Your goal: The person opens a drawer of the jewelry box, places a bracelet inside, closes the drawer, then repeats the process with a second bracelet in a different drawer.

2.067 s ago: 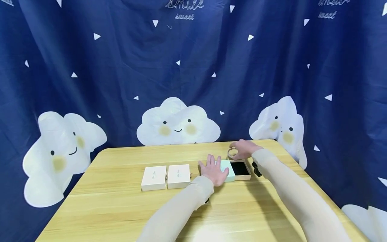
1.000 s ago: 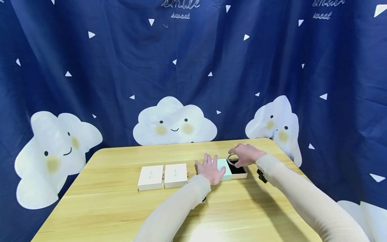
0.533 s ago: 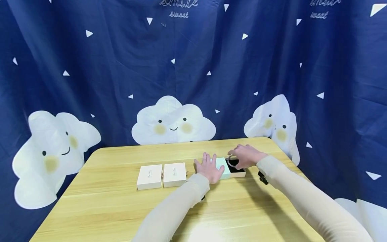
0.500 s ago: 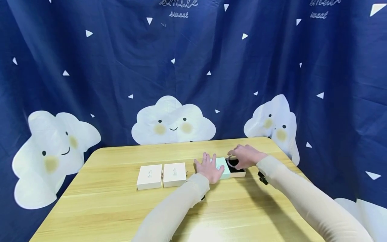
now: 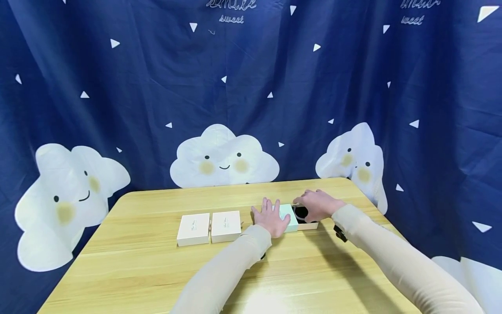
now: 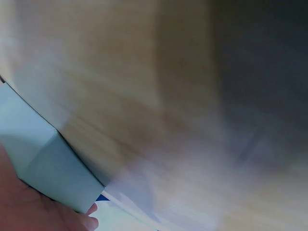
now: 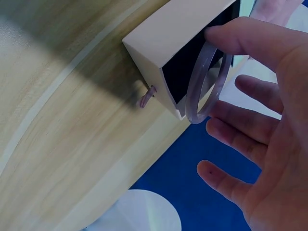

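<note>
In the head view my left hand (image 5: 271, 220) rests with fingers spread on the mint sleeve (image 5: 289, 214) of a drawer-style jewellery box. In the left wrist view, the mint sleeve (image 6: 53, 149) appears beside part of that hand. The pale pink drawer (image 7: 166, 33) sticks out to the right, with black lining (image 7: 183, 72) inside and a small ribbon pull (image 7: 147, 97) on its end. My right hand (image 5: 318, 205) pinches a translucent pale bangle (image 7: 194, 89) between thumb and fingers. The bangle stands tilted at the drawer's opening, its lower edge close to the lining.
Two white lidded boxes with small script, the outer one (image 5: 194, 229) and the inner one (image 5: 226, 226), sit side by side left of my left hand. The wooden table (image 5: 157, 279) ends before a navy curtain (image 5: 235, 104) with cloud prints.
My right hand has brought the bangle from behind the drawer forward and down over its black lining. The left hand stays on the mint sleeve. The head view has shifted slightly.
</note>
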Demonstrator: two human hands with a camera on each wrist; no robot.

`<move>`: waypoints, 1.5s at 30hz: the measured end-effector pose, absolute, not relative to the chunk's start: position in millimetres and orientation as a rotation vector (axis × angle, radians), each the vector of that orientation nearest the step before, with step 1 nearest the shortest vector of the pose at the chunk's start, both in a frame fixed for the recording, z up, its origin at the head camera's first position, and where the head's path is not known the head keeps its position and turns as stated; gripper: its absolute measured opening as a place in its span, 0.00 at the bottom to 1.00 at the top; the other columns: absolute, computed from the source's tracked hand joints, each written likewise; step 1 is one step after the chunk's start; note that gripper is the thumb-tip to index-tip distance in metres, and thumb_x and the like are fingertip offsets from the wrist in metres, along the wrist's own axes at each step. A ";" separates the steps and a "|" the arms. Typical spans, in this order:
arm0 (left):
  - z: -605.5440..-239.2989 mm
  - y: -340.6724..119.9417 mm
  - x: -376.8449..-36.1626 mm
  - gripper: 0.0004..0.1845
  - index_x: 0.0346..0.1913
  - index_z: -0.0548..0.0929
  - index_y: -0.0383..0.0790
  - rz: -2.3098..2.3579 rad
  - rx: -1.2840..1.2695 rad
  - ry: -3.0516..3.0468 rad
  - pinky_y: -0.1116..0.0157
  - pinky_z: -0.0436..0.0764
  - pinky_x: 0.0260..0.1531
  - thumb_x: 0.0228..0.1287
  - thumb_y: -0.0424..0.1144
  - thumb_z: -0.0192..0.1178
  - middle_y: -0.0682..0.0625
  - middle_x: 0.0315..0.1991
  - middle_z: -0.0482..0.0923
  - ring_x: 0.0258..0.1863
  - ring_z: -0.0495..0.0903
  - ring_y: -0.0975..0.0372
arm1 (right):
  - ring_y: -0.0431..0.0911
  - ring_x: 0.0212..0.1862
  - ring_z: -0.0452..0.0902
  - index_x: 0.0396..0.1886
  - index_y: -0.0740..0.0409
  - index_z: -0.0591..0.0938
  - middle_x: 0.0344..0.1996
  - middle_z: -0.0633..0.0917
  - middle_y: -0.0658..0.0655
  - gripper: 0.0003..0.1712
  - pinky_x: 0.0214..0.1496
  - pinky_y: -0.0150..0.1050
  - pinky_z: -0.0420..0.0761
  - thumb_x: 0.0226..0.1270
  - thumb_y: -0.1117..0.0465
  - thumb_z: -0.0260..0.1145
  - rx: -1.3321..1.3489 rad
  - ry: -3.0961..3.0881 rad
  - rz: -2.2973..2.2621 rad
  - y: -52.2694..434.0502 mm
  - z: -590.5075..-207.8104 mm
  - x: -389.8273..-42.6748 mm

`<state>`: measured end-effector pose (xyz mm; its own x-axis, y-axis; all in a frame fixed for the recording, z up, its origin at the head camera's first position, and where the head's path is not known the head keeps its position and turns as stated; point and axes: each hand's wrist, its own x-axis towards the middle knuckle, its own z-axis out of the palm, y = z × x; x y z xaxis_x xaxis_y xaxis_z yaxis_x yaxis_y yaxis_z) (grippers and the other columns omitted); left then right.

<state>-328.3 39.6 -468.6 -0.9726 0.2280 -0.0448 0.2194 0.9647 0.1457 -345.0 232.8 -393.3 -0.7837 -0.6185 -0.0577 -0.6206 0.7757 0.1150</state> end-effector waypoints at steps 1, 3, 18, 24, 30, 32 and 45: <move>-468.2 39.6 -328.0 0.41 0.82 0.49 0.55 0.216 0.349 3.056 0.32 0.50 0.71 0.73 0.71 0.27 0.42 0.81 0.49 0.82 0.42 0.52 | 0.52 0.51 0.79 0.57 0.49 0.84 0.47 0.87 0.52 0.33 0.48 0.60 0.79 0.46 0.55 0.79 -1.034 2.943 0.193 232.7 -393.9 -344.7; -467.1 39.4 -327.1 0.41 0.82 0.50 0.54 0.222 0.352 3.058 0.32 0.51 0.71 0.73 0.70 0.28 0.42 0.81 0.49 0.82 0.42 0.52 | 0.52 0.51 0.80 0.56 0.48 0.84 0.46 0.87 0.51 0.32 0.49 0.60 0.79 0.47 0.54 0.79 -1.035 2.939 0.183 232.6 -394.9 -344.5; -467.6 38.7 -328.0 0.41 0.82 0.50 0.54 0.254 0.371 3.064 0.31 0.51 0.70 0.74 0.70 0.29 0.41 0.81 0.50 0.82 0.42 0.51 | 0.46 0.44 0.80 0.51 0.45 0.84 0.39 0.86 0.48 0.24 0.47 0.57 0.78 0.53 0.50 0.76 -1.022 2.899 0.134 232.7 -398.3 -348.0; -467.5 39.0 -329.1 0.41 0.82 0.50 0.54 0.251 0.371 3.062 0.31 0.51 0.70 0.73 0.70 0.28 0.41 0.81 0.50 0.82 0.42 0.51 | 0.44 0.42 0.80 0.49 0.45 0.84 0.37 0.86 0.48 0.22 0.46 0.57 0.77 0.53 0.48 0.76 -1.019 2.901 0.142 233.3 -399.0 -349.0; -467.6 39.2 -328.9 0.41 0.82 0.51 0.53 0.266 0.375 3.061 0.31 0.51 0.70 0.74 0.70 0.29 0.40 0.81 0.50 0.82 0.42 0.51 | 0.46 0.46 0.80 0.49 0.41 0.83 0.39 0.86 0.47 0.22 0.49 0.60 0.77 0.54 0.47 0.76 -0.998 2.904 0.160 234.2 -399.3 -347.8; -467.7 39.2 -329.1 0.41 0.82 0.51 0.53 0.268 0.373 3.064 0.31 0.51 0.70 0.74 0.70 0.29 0.40 0.81 0.51 0.82 0.43 0.51 | 0.47 0.48 0.80 0.51 0.40 0.83 0.41 0.86 0.46 0.23 0.51 0.61 0.76 0.54 0.47 0.75 -0.984 2.903 0.163 234.5 -399.4 -347.3; -466.8 40.1 -328.0 0.41 0.82 0.51 0.53 0.228 0.362 3.065 0.31 0.51 0.70 0.73 0.70 0.29 0.41 0.81 0.50 0.82 0.43 0.51 | 0.50 0.56 0.77 0.64 0.45 0.80 0.55 0.85 0.50 0.37 0.54 0.62 0.75 0.53 0.43 0.76 -0.925 2.909 0.066 243.0 -393.0 -337.3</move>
